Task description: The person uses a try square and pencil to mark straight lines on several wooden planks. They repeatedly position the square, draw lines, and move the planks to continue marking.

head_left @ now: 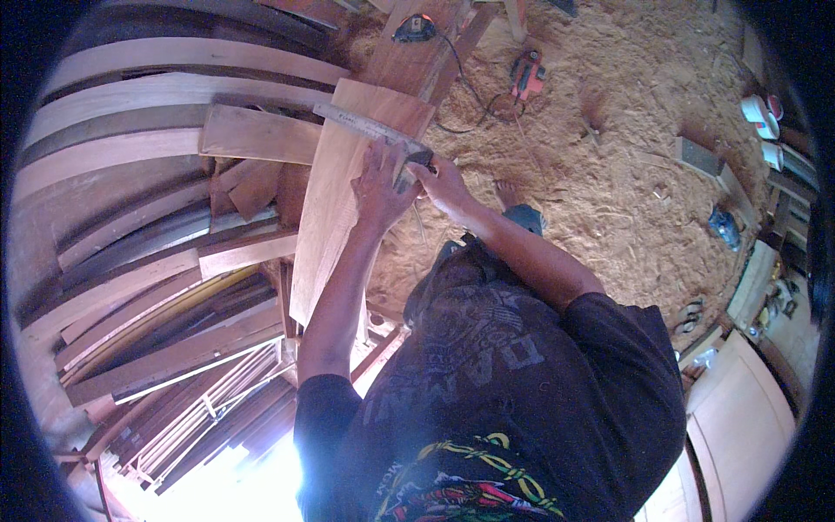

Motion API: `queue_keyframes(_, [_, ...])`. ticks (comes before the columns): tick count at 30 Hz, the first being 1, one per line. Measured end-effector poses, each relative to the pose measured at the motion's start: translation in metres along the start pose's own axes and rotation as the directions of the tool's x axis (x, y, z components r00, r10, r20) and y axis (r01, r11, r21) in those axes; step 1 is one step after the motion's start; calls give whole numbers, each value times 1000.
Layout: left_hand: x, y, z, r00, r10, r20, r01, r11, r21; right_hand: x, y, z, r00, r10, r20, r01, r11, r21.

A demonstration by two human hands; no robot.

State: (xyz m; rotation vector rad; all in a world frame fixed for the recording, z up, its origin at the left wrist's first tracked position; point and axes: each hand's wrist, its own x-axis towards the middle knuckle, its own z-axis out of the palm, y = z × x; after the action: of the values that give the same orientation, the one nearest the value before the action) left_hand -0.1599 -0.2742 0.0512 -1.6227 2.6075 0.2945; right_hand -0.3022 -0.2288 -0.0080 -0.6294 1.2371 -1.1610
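A long pale wooden board point(335, 204) lies in front of me, slanting away. Across its far end rests a metal square point(361, 124) with a ruler-like blade and a dark stock at the board's right edge. My left hand point(380, 187) lies on the board just below the blade, fingers stretched toward it. At the right edge, my right hand point(445, 186) has its fingers closed at the dark stock of the square. The overlapping hands partly hide the stock, and I cannot make out anything smaller between the right fingertips.
Stacked planks point(174, 91) fill the left side. A dark tool point(416, 28) sits on a reddish plank beyond the board. An orange power tool point(527, 76) and a cord lie on the sawdust-covered floor point(626, 191). Toward the right are a blue bottle point(724, 224) and white tubs point(759, 117).
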Motion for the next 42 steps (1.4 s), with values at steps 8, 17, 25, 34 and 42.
queue_keyframes(8, [4,1,1,1000,-20,13,20,1000,-3,12,8,0,999,-32,-8,32,999,-7])
queue_keyframes(17, [4,3,-2,999,-38,9,38,999,12,10,0,1,999,22,-33,-22,1000,-6])
queue_keyframes(25, [7,4,-4,997,-66,31,67,997,-27,15,3,2,999,32,-13,-32,999,5])
queue_keyframes(34, [7,-1,1,999,-41,13,42,998,-55,14,1,-2,997,73,31,-73,997,-16])
queue_keyframes(42, [6,-1,3,999,-52,12,52,997,-49,14,6,0,1000,9,12,-10,997,73])
